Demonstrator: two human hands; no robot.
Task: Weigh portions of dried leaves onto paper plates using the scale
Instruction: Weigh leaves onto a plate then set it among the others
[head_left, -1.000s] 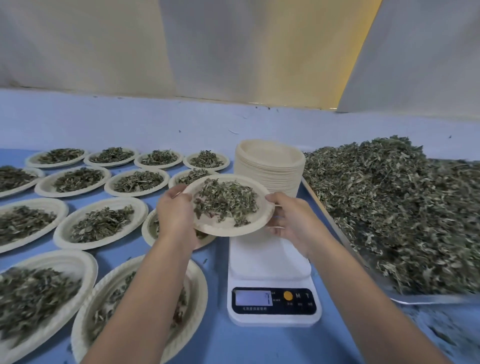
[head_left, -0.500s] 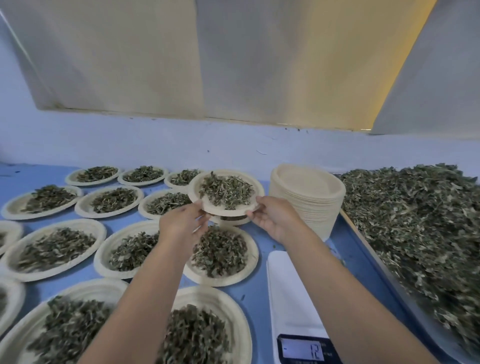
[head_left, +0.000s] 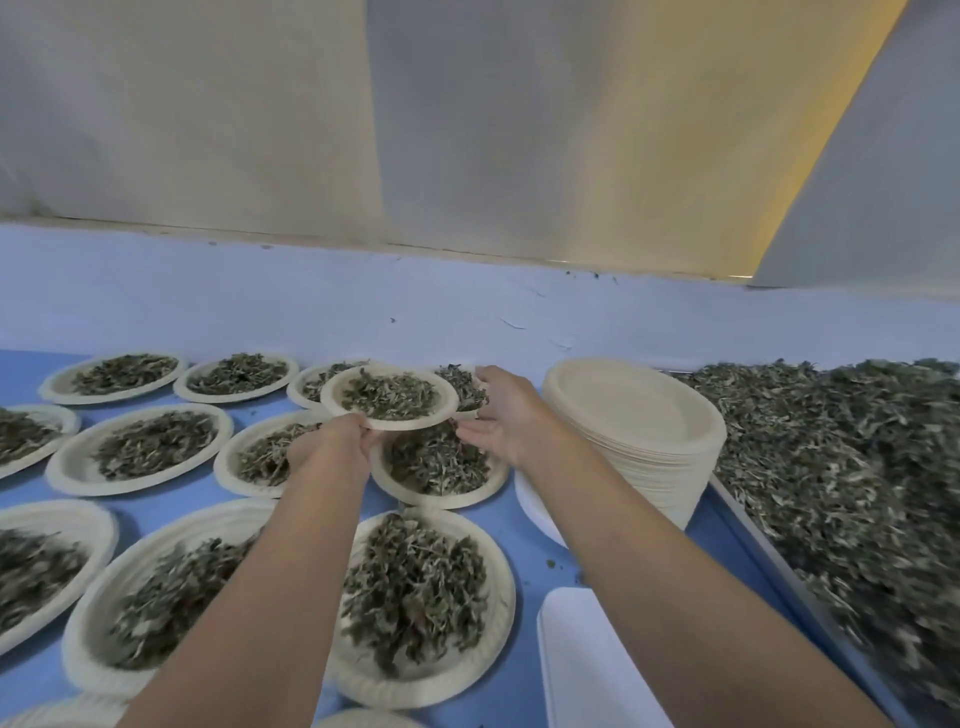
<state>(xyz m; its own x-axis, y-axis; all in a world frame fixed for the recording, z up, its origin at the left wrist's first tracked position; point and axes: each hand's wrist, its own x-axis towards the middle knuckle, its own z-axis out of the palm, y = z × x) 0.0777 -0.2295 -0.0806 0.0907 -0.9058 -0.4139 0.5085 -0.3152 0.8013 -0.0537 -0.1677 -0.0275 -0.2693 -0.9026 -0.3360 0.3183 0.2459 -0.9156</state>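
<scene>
My left hand (head_left: 332, 441) grips the near rim of a paper plate (head_left: 389, 418) with a portion of dried leaves (head_left: 389, 395) on it. That plate hangs over the far rows of filled plates (head_left: 145, 447). My right hand (head_left: 501, 413) is beside the plate's right rim with its fingers straight; I cannot tell whether it touches the rim. Only the white platform of the scale (head_left: 587, 665) shows at the bottom, and its display is out of view. A tall stack of empty plates (head_left: 639, 415) stands to the right of my hands.
A metal tray (head_left: 753, 525) heaped with loose dried leaves (head_left: 852, 467) fills the right side. Filled plates cover the blue table (head_left: 524, 561) on the left and centre. A pale wall rises behind the table.
The filled plate has gone from above the scale, forward and left, to over the far plates. My right hand has loosened from its rim. The view has tilted up.
</scene>
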